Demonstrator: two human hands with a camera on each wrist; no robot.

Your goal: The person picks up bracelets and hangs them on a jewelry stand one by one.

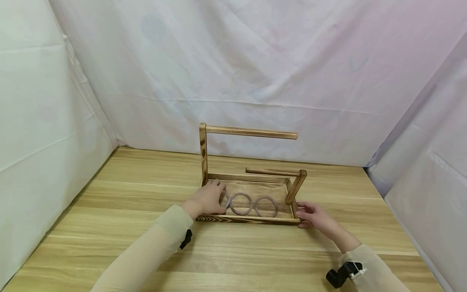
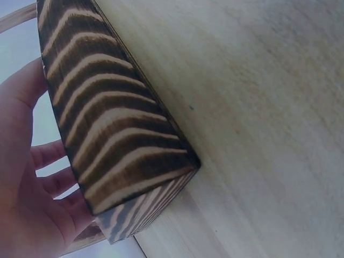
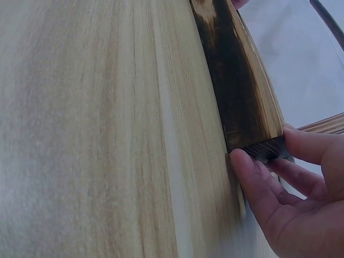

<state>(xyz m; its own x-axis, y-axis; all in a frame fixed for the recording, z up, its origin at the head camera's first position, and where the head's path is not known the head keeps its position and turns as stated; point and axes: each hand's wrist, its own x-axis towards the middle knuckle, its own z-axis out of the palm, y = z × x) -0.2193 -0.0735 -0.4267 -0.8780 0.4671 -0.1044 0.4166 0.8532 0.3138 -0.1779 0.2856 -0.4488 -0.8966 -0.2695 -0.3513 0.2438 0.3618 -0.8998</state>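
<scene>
Three rings [image 1: 240, 213] were laid side by side in the wooden tray [image 1: 248, 220], the leftmost partly covered by the left hand [image 1: 208, 198]. That hand's thumb and fingers were spread about the ring (whether it was pinched could not be told). The tray's right front corner was pinched between the thumb and fingers of the right hand [image 1: 313, 217]. A long bar [image 1: 251, 131] was carried by the left post [image 1: 203, 150], a lower one by the right post [image 1: 295, 187]. The tray was borne by the table [image 1: 255, 259], which was backed by pale cloth [image 1: 237, 61].
</scene>
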